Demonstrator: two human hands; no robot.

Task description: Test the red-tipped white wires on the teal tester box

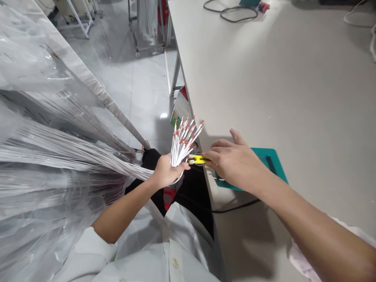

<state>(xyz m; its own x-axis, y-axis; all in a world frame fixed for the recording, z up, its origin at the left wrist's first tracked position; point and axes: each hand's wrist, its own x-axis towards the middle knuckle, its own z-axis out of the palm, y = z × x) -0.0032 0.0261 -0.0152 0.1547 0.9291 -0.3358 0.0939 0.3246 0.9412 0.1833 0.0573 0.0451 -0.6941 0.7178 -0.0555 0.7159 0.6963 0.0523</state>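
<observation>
My left hand (167, 172) is closed round a bundle of thin white wires (183, 143) whose copper-tipped ends fan upward beside the table edge. The long white strands trail off to the left under clear plastic. My right hand (235, 160) rests at the table's near edge, fingers pinched on a small yellow tool (198, 159) that points toward the bundle and almost touches it. Under my right hand lies a teal tray (272, 160).
A large pale table (279, 78) fills the right side, with a black cable loop (235, 13) at its far end and a black cord (235, 207) near the front edge. Clear plastic sheeting over white wire bundles (44, 156) fills the left. Beyond is tiled floor (141, 90) with metal racks.
</observation>
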